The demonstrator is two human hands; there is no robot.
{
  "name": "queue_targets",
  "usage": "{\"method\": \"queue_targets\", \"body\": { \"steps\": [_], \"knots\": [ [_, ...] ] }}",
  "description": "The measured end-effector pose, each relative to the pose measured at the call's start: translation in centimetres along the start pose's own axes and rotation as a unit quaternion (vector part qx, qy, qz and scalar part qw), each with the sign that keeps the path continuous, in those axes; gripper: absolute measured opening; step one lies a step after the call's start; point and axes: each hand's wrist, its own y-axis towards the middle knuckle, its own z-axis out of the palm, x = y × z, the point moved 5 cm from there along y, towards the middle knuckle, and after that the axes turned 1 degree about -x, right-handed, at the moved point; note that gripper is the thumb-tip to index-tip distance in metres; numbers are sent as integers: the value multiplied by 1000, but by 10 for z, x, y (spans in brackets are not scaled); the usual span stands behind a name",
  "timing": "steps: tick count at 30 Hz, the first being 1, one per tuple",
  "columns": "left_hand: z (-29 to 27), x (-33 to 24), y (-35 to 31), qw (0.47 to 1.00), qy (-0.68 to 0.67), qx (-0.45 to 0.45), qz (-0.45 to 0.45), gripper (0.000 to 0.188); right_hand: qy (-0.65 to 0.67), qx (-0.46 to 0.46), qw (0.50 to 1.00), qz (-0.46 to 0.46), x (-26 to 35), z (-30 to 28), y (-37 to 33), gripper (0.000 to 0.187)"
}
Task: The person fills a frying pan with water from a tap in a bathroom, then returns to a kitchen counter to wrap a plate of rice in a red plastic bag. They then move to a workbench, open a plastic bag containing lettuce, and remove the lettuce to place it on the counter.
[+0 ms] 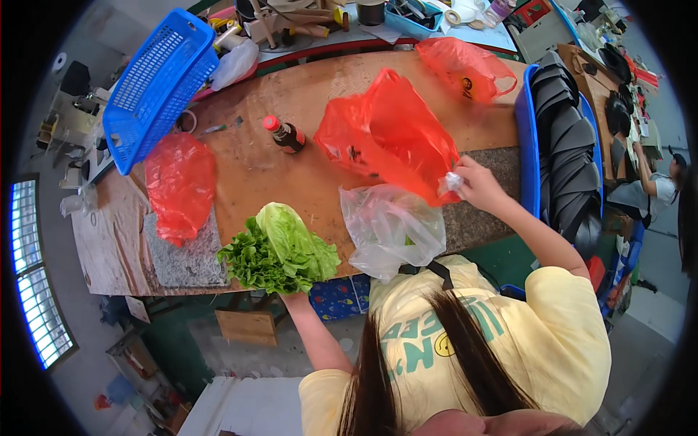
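Brown wood tabletop (291, 171), worn and scuffed, curves across the mid of the view w/ a red-painted strip along its far edge. Two grey speckled stone slabs lie on it: one at the near left corner (182, 254), one at the right (487, 189) by the blue bin (528, 145) packed w/ dark grey sheets.

Left hand (294, 296) comes up from under the near edge, closed round the base of a lettuce bunch (280, 251), light green head plus darker frilly leaves, held over the table edge. Fingers mostly hidden by leaves.

Right hand (472, 183) is closed, pinching a twisted bit of clear plastic just beside the big red plastic bag (392, 138) at the table's mid-right. Clear plastic bag (392, 229) lies crumpled between lettuce and right arm, at the near edge.

Other stuff on the surface: 2nd red bag (180, 185) at left, partly on the stone slab; 3rd red bag (469, 69) at the far right; dark sauce bottle w/ red cap (285, 135) lying on its side near the mid. Blue plastic basket (156, 87) tilted at the far left corner.

Room: cluttered bench behind w/ tools and containers, grey concrete floor, barred window (33, 276) at left, another person (658, 185) at far right.
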Motion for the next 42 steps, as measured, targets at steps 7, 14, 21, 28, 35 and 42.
{"method": "queue_targets", "body": {
  "steps": [7, 14, 21, 28, 35, 42],
  "knots": [
    [13, -1, 4, 1000, 2, 29, -4, 53, 183, -23, 983, 19, -18, 79, 5, 12],
    [20, -3, -1, 999, -4, 28, 18, 53, -164, -162, 965, -121, 57, -3, 3, 18],
    [-41, -26, 26, 996, 33, -79, -5, 47, 467, 23, 884, 7, 25, -1, -1, 28],
    [-17, -51, 62, 992, 15, -107, 68, 42, 715, 19, 687, 128, -2, 8, -15, 26],
    [-17, -61, 127, 977, 59, -155, 136, 44, 747, 16, 651, 138, -10, 22, -21, 20],
    [-7, -35, 139, 931, 180, -256, 190, 46, 317, 133, 938, 54, 19, 20, -49, 26]
  ]
}}
